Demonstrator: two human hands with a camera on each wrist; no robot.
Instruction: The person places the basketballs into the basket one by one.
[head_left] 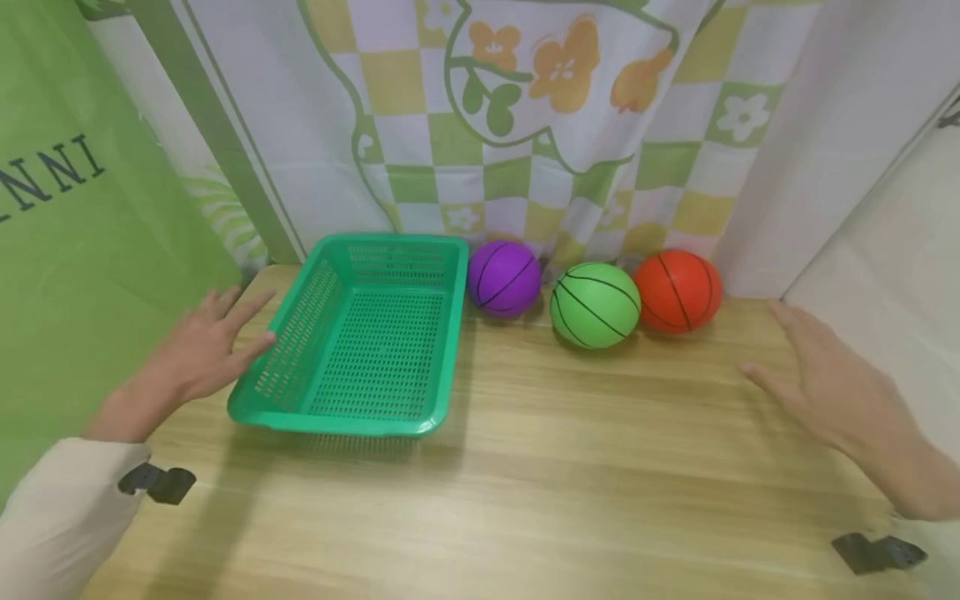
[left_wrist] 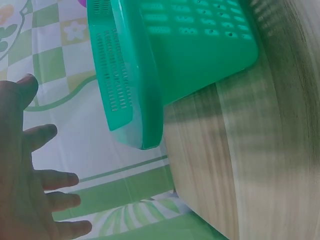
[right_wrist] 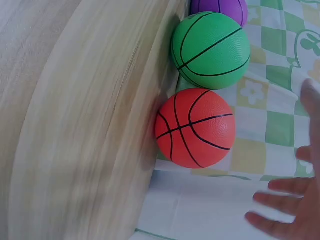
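My left hand (head_left: 202, 346) hovers by the left side of a green plastic basket (head_left: 446, 367), fingers spread and holding nothing. In the left wrist view a gap shows between that hand (left_wrist: 25, 175) and the basket's rim (left_wrist: 145, 100). My right hand (head_left: 843, 392) is held over the table's right side, fingers extended, with nothing in it. Nearest to it is a red ball (head_left: 678, 292) with black basketball lines. Left of that sit a light green ball (head_left: 595, 306) and a purple ball (head_left: 505, 279), the purple one close beside the basket. In the right wrist view the red ball (right_wrist: 195, 128) is apart from the fingers.
All stand on a wood-grain table (head_left: 570, 483). Behind its back edge hangs a checked, flowered curtain (head_left: 480, 175). Green cloth (head_left: 67, 275) hangs at the left, and a pale wall or cloth (head_left: 892, 225) is at the right.
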